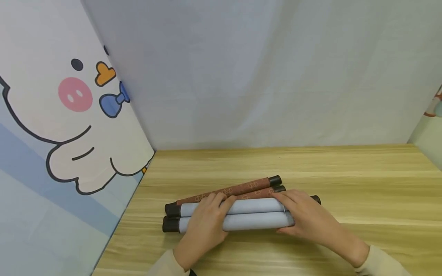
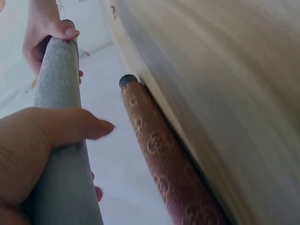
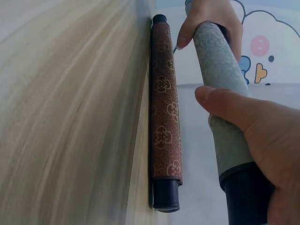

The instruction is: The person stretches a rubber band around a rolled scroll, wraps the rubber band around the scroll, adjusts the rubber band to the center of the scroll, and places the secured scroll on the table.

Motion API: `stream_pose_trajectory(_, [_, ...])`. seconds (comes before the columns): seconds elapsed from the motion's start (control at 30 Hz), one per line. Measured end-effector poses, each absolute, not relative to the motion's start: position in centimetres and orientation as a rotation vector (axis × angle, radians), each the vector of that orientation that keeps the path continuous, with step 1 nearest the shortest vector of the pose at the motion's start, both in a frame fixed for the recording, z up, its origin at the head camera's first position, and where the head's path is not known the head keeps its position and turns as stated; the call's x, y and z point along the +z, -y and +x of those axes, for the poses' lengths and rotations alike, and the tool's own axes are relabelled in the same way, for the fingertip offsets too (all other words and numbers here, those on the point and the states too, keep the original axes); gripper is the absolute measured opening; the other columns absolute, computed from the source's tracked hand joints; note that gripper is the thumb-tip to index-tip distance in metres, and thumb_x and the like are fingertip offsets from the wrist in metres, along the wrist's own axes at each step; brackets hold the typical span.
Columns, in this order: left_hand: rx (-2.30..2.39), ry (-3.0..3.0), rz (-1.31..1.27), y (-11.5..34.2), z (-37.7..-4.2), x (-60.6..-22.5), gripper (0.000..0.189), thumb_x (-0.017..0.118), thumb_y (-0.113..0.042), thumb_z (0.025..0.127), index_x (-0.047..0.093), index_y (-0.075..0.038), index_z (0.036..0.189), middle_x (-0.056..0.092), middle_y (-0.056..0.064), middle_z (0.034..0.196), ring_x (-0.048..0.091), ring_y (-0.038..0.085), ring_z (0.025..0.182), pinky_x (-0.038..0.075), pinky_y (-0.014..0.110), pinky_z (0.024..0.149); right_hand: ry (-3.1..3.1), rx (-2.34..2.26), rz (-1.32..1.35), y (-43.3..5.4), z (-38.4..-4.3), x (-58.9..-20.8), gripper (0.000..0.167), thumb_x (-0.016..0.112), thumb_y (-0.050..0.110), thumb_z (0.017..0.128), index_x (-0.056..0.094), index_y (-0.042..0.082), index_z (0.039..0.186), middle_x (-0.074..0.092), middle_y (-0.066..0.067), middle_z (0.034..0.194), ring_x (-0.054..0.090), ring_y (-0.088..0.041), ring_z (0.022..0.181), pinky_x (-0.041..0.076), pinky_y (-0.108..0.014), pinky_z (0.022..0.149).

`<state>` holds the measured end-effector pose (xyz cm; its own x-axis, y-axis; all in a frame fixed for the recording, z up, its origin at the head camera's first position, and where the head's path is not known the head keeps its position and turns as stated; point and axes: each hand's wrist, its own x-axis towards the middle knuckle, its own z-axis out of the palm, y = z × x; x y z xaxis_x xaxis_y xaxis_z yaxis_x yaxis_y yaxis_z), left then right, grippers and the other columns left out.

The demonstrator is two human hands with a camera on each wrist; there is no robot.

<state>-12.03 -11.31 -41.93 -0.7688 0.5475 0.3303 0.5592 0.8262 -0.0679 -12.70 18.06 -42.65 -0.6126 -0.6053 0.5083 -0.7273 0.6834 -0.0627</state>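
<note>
Two rolled scrolls in pale blue-grey fabric with black end knobs lie side by side, a rear one (image 1: pixel 257 205) and a front one (image 1: pixel 257 221). My left hand (image 1: pixel 206 222) grips the pair near their left end. Toward the right end my right hand (image 1: pixel 305 216) holds them, its thumb on the near side. Just behind are two brown patterned scrolls, a far one (image 1: pixel 241 189) set at a slant and a nearer one (image 1: pixel 257 193), partly hidden. In the right wrist view, a brown scroll (image 3: pixel 164 103) rests on the tabletop, apart from the grey scroll (image 3: pixel 222 61) in my hands.
Under everything is a wood-grain table (image 1: pixel 362 184). A pale grey curtain-like backdrop (image 1: pixel 259 76) rises along its back edge. On the left stands a panel with a cartoon duck print (image 1: pixel 41 96), and a pale panel (image 1: pixel 429 134) borders the right side.
</note>
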Motion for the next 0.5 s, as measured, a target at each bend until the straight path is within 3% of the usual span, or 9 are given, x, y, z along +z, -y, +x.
stream_pose_trajectory(0.23, [-0.001, 2.739, -0.770, 13.1, -12.1, -41.8, 0.088, 0.094, -0.038, 0.060, 0.055, -0.023, 0.137, 0.065, -0.002, 0.114, 0.064, 0.020, 0.105, 0.053, 0.042, 0.093, 2.377, 0.366, 0.998, -19.1, -12.7, -43.1, 0.092, 0.096, 0.040, 0.049, 0.061, 0.001, 0.125, 0.066, -0.005, 0.110, 0.065, -0.024, 0.101, 0.055, -0.041, 0.087])
stream_pose_trajectory(0.5, [-0.042, 2.754, -0.812, 12.3, -11.5, -42.5, 0.085, 0.093, -0.040, 0.059, 0.059, -0.021, 0.135, 0.067, -0.001, 0.113, 0.064, 0.019, 0.098, 0.055, 0.039, 0.085, 2.461, 0.279, 1.125, -17.2, -12.2, -44.0, 0.100, 0.089, 0.050, 0.062, 0.051, -0.001, 0.139, 0.064, -0.009, 0.122, 0.063, -0.026, 0.111, 0.054, -0.042, 0.094])
